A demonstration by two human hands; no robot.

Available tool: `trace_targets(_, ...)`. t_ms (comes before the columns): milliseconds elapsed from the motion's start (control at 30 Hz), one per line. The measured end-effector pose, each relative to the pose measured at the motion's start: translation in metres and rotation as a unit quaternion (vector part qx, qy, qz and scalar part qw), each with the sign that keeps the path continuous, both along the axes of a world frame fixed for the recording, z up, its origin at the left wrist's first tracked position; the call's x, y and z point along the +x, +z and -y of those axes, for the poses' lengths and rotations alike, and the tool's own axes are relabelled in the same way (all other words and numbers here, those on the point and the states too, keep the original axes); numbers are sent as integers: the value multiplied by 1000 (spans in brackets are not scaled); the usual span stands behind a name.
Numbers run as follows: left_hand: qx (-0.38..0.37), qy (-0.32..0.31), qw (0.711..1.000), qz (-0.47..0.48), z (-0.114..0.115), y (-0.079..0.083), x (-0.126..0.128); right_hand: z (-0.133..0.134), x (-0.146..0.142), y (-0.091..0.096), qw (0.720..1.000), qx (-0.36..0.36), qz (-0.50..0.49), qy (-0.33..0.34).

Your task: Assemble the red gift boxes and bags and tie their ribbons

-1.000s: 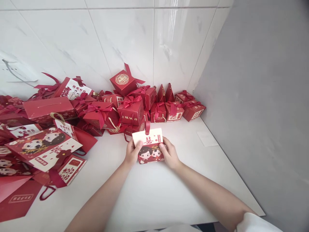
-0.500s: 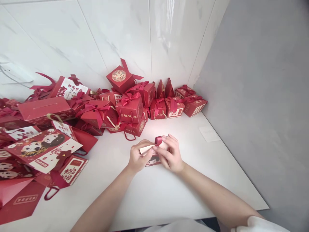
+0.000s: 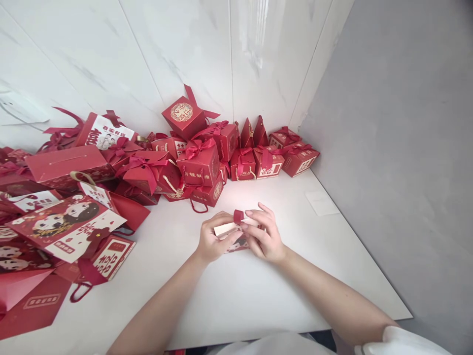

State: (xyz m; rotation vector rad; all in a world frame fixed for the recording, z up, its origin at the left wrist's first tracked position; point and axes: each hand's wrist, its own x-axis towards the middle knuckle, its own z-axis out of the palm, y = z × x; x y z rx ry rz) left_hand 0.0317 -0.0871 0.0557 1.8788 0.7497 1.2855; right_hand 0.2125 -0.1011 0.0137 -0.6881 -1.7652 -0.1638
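Note:
A small red and white gift box (image 3: 236, 243) with cartoon figures stands on the white table (image 3: 236, 296), mostly covered by both hands. My left hand (image 3: 212, 239) grips its left side and holds down the cream top flap (image 3: 226, 228). My right hand (image 3: 264, 235) wraps the right side, fingers pinching the red ribbon loop (image 3: 238, 215) on top of the box.
A heap of red gift boxes (image 3: 199, 160) with bows lines the back wall. Flat red cartons and printed bags (image 3: 66, 224) lie at the left. A grey wall (image 3: 399, 148) closes off the right side. A pale patch (image 3: 321, 202) marks the table near it.
The box went from being held with its front showing to being covered by both hands. My right hand moved onto the ribbon loop, and the top flap is folded down.

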Motion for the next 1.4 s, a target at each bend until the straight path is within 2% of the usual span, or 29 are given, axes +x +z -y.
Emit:
trace_targets(233,-46,51,998,-13,2,5,5,0,4,3,999,-38,0,1)
trace_targets(333,-51,50,997,-10,2,5,5,0,4,2,999,-36,5,1)
trace_targets(467,-63,44,997,-2,3,4,4,-1,4,1,999,-14,15,-30)
trace_targets(733,-101,46,994,18,7,6,5,4,4,10,999,-18,12,-34)
trace_targets(967,-81,28,996,15,9,4,4,4,3,7,999,-23,5,-25)
trace_targets(1067,-66,41,997,10,10,5,6,5,2,8,1000,-26,-4,-16)
trace_targets(1200,-40,74,996,-5,12,8,8,10,2,17,992,-95,-86,3)
trace_targets(1300,-4,53,998,-17,12,11,8,13,3,28,978,-165,-121,42)
trace_targets(1400,14,42,999,-30,12,12,8,13,5,36,969,-189,-135,86)
